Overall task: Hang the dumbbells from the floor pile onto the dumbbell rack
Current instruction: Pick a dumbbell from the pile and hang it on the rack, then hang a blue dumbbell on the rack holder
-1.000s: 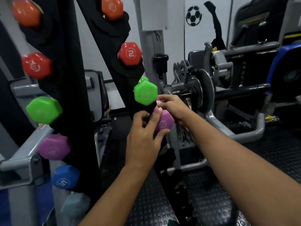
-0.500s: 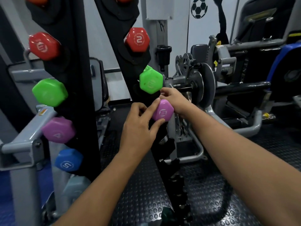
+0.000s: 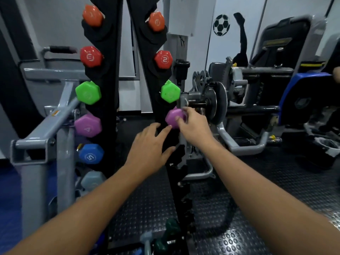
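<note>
A purple dumbbell (image 3: 173,118) sits in a slot on the right column of the black dumbbell rack (image 3: 110,74), under a green one (image 3: 170,93). My right hand (image 3: 195,124) grips its end with thumb and fingers. Just below and left of it, my left hand (image 3: 149,146) has its fingers spread, one fingertip touching the purple head. Higher on the rack hang orange (image 3: 156,21) and red (image 3: 163,59) dumbbells. The left column holds orange, red, green (image 3: 88,92), purple (image 3: 88,125), blue (image 3: 91,153) and pale blue ones. Dark green and grey dumbbells (image 3: 165,236) lie on the floor at the rack's foot.
A grey weight machine (image 3: 211,100) with a round disc stands close behind the rack on the right. A grey metal frame (image 3: 42,129) is at the left. Black studded rubber floor (image 3: 239,208) lies below, and a blue-trimmed machine (image 3: 301,92) stands at far right.
The purple dumbbell has settled into the rack slot under the green one. My left hand has come off it and opened, dropping lower. The view has tilted up, showing more of the rack.
</note>
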Demonstrator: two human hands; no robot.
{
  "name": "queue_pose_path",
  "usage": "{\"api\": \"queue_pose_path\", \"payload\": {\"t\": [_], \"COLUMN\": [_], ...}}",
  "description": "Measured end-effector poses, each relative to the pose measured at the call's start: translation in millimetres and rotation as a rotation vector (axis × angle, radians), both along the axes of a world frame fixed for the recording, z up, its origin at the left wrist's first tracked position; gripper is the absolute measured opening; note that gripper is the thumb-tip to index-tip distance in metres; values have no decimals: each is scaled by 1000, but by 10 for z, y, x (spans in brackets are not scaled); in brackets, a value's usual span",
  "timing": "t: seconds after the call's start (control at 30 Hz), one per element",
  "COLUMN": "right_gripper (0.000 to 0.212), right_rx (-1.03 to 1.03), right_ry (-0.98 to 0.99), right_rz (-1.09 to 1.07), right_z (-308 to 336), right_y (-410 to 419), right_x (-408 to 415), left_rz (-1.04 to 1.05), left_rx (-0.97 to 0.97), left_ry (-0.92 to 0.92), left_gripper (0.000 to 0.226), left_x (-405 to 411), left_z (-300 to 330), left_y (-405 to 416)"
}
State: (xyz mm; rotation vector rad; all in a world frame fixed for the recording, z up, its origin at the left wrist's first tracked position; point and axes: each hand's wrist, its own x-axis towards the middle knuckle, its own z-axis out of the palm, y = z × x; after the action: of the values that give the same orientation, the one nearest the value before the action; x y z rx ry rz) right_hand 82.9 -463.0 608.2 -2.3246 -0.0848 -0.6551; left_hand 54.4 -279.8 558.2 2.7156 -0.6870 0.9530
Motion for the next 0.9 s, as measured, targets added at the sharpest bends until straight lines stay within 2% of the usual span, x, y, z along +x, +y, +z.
{"api": "queue_pose_path", "payload": {"t": [0.23,0.47,0.67,0.9], "right_gripper": [61,69,70,66], "right_rx": [-134,-108,-90,-112], "right_ry": [6,195,337,502], "right_rz": [70,107,95,100], "right_z": [-593,-1374,-2091,-2686], "right_y": [315,430,486,607], "right_x": [-952,-1686,-2015,-2176], "left_rz": [-11,11,68,141], "left_rx": [25,102,134,28], "left_ry": [125,396,567,765], "left_gripper": [70,74,76,72], "left_x": [-655,-1336,-1645,-1775], "left_z": [-419,-1351,-2002,-2435], "left_y": [296,621,809,1040]}}
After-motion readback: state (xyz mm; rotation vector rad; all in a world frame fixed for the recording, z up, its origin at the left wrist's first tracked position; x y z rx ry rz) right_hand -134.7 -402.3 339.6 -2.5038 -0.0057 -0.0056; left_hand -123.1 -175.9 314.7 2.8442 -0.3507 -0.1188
